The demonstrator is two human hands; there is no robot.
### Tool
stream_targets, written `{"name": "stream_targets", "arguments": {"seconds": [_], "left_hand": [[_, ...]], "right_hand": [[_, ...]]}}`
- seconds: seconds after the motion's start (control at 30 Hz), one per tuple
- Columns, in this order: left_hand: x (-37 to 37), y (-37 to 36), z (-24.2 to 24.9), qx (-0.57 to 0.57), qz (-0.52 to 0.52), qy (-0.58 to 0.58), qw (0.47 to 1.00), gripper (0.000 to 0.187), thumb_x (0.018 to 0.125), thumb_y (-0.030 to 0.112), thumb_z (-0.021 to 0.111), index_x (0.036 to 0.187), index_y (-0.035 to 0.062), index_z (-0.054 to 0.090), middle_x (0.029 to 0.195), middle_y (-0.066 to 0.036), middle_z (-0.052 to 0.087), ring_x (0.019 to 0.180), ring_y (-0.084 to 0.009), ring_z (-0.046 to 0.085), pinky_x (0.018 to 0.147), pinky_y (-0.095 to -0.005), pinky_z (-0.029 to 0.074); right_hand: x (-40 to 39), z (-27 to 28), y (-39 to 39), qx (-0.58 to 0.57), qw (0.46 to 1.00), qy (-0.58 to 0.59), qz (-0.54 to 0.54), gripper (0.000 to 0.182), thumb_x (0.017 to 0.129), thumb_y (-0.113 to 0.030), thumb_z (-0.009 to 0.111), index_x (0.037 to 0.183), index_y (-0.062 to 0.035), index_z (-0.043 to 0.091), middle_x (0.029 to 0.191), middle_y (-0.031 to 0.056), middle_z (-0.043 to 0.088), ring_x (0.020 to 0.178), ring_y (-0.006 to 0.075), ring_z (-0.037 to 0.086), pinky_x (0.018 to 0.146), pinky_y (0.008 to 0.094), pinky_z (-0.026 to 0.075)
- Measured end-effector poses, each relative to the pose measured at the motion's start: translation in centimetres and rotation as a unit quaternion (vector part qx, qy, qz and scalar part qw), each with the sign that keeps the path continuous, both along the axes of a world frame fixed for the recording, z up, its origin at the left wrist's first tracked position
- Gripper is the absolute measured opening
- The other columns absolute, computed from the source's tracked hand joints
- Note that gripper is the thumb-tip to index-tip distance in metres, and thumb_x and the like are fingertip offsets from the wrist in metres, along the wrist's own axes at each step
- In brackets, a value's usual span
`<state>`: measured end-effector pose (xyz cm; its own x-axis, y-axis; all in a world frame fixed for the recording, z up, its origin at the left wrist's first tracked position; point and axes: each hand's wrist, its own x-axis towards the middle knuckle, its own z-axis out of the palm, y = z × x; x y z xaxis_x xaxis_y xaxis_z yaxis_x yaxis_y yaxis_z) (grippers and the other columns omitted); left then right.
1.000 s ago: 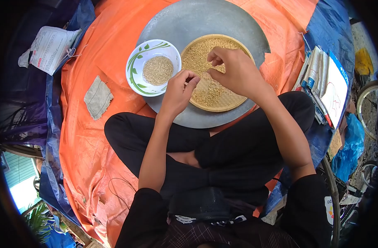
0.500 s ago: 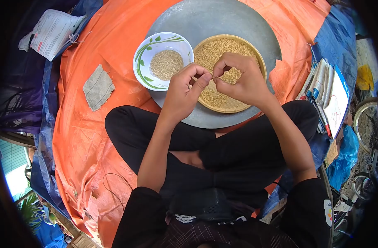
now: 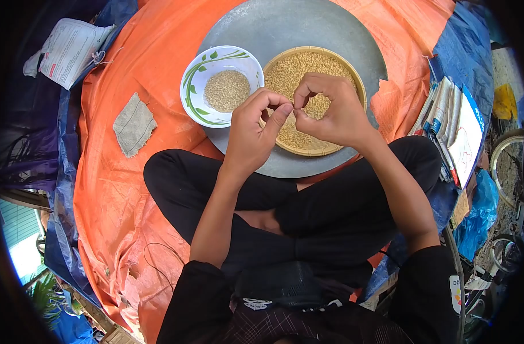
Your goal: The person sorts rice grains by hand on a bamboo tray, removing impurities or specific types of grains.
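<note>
Left hand (image 3: 255, 129) and right hand (image 3: 336, 113) pinched shut, tips meeting over round tan woven tray (image 3: 361, 86) of golden grain (image 3: 299, 69), right of white green-leaf-patterned round bowl (image 3: 201, 73); can't tell what's gripped.

Bright, diffuse daylight on orange tarp (image 3: 118, 172); exact source out of view. Soft sheen on grey metal disc (image 3: 296, 26), faint shading inside white bowl (image 3: 192, 94). White glare at lower left, detail washed out. Black trousers (image 3: 342, 200) dark, folds faint. Centre fairly clear, single grains (image 3: 307, 64) hard to separate. Wide-angle curvature toward edges, corners lost to black vignette.
</note>
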<state>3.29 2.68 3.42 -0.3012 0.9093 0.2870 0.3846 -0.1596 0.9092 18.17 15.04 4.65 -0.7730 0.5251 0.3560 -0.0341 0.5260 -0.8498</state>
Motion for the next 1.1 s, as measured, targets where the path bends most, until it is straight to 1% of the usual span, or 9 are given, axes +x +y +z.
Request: {"name": "stream_targets", "arguments": {"seconds": [0.37,0.57,0.77,1.1], "left_hand": [[0.03,-0.07,0.28,0.006,-0.008,0.012,1.000,0.010,0.095,0.011,0.069,0.095,0.0013,0.066,0.085,-0.006,0.066,0.071,-0.0155,0.058,0.064,-0.0292,0.043],[-0.13,-0.26,0.88,-0.008,-0.009,0.056,0.998,0.008,0.093,0.007,0.070,0.096,0.0015,0.066,0.087,-0.007,0.066,0.073,-0.0174,0.061,0.063,-0.0299,0.045],[-0.06,-0.27,0.85,0.005,-0.001,0.071,0.997,0.007,0.092,0.005,0.070,0.096,0.0012,0.066,0.087,-0.008,0.065,0.072,-0.0182,0.061,0.061,-0.0303,0.045],[0.14,-0.25,0.80,0.010,0.016,0.078,0.997,0.006,0.091,0.004,0.070,0.094,0.0006,0.066,0.086,-0.008,0.065,0.072,-0.0193,0.061,0.061,-0.0317,0.045]], "right_hand": [[-0.06,0.06,-0.12,0.030,0.999,0.014,-0.011,0.014,0.069,-0.005,0.074,0.076,-0.0016,0.063,0.075,0.0078,0.066,0.070,0.0200,0.065,0.066,0.0318,0.053],[-0.14,-0.01,-0.15,0.067,0.997,0.022,-0.019,0.013,0.068,-0.004,0.074,0.075,-0.0029,0.062,0.074,0.0073,0.065,0.069,0.0213,0.065,0.064,0.0329,0.053],[-0.17,-0.02,-0.17,0.063,0.997,0.026,-0.019,0.014,0.067,-0.004,0.074,0.075,-0.0033,0.062,0.075,0.0073,0.065,0.069,0.0216,0.065,0.064,0.0330,0.053],[-0.19,0.07,-0.45,0.069,0.997,0.027,-0.036,0.012,0.069,-0.003,0.074,0.074,-0.0037,0.063,0.075,0.0070,0.065,0.069,0.0213,0.066,0.064,0.0335,0.054]]}}
